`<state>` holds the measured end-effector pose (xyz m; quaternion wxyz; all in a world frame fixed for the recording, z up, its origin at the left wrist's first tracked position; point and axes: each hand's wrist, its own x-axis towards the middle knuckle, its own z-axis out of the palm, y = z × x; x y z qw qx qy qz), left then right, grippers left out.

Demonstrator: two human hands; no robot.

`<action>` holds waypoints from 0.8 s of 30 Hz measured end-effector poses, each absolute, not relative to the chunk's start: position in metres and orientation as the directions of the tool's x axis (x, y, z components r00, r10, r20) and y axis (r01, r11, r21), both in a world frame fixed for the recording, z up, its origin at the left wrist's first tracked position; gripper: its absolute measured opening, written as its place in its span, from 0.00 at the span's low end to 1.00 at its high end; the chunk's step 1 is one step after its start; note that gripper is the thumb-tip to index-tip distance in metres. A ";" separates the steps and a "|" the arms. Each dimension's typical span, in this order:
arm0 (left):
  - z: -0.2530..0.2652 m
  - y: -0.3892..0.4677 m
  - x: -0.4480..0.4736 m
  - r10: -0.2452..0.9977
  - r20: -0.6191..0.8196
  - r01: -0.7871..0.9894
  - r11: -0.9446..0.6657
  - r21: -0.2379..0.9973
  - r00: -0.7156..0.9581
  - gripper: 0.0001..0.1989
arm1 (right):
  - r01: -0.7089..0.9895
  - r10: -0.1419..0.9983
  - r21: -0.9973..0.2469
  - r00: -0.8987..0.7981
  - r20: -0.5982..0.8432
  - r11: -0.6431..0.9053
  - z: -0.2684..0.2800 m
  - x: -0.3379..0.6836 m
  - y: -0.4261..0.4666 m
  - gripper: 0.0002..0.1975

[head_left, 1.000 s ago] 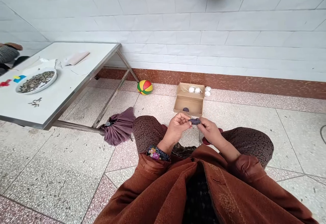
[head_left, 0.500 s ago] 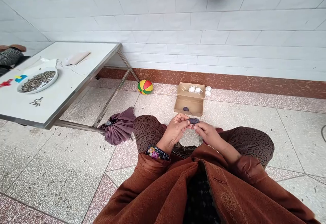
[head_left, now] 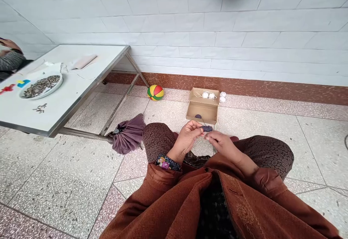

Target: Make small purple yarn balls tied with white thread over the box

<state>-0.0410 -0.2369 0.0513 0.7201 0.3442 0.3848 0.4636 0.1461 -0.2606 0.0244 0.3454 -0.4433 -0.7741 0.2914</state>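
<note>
Between my hands, over my lap, is a small dark grey-purple bundle of yarn work [head_left: 207, 128], ridged across its length. My left hand [head_left: 189, 135] is closed on its left end, thumb against the forefinger. Just below its right part, my right hand [head_left: 221, 141] is closed in a pinch; whatever lies between those fingertips is too small to make out. From the yarn work a thin dark strand leads up toward a dark yarn ball [head_left: 198, 116] in the open cardboard box [head_left: 208, 107]. White yarn balls [head_left: 208, 95] rest in the box's lid.
More white balls [head_left: 222, 97] lie right of the box. A striped toy ball [head_left: 155, 92] and a purple cloth bag [head_left: 128, 134] are by the table [head_left: 89, 86]. On it stands a plate [head_left: 43, 95] of seeds. Another person's hand [head_left: 11, 45] shows at far left.
My right hand has dropped slightly off the yarn work's right end, which now shows more. My left hand keeps its hold. The other person's hand at far left has risen.
</note>
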 end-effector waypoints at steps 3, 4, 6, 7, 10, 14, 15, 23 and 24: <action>0.048 -0.235 -0.043 0.963 -0.177 -0.283 0.231 0.931 0.204 0.14 | 0.466 0.851 -0.732 -0.428 0.305 0.497 0.034 0.145 -0.266 0.13; 0.048 -0.235 -0.043 0.962 -0.159 -0.241 0.212 0.947 0.221 0.14 | 0.476 0.863 -0.732 -0.389 0.323 0.488 0.038 0.147 -0.265 0.12; 0.050 -0.237 -0.043 0.942 -0.154 -0.206 0.221 0.953 0.300 0.14 | 0.507 0.901 -0.745 -0.271 0.339 0.433 0.043 0.151 -0.260 0.11; 0.052 -0.238 -0.043 0.926 -0.165 -0.216 0.247 0.945 0.340 0.14 | 0.519 0.916 -0.755 -0.220 0.334 0.400 0.042 0.152 -0.258 0.11; 0.054 -0.240 -0.041 0.899 -0.207 -0.323 0.341 0.883 0.385 0.16 | 0.525 0.938 -0.777 -0.186 0.293 0.347 0.029 0.152 -0.257 0.13; 0.048 -0.238 -0.041 0.942 -0.228 -0.372 0.309 0.875 0.247 0.15 | 0.469 0.876 -0.762 -0.405 0.264 0.446 0.022 0.144 -0.268 0.15; 0.047 -0.237 -0.042 0.954 -0.213 -0.330 0.275 0.903 0.212 0.14 | 0.459 0.857 -0.752 -0.438 0.271 0.473 0.026 0.143 -0.269 0.14; 0.055 -0.242 -0.041 0.907 -0.192 -0.304 0.316 0.899 0.375 0.15 | 0.489 0.943 -0.807 -0.150 0.296 0.331 0.037 0.153 -0.253 0.14; 0.054 -0.241 -0.041 0.911 -0.207 -0.357 0.337 0.871 0.355 0.15 | 0.485 0.948 -0.815 -0.162 0.274 0.318 0.032 0.151 -0.255 0.15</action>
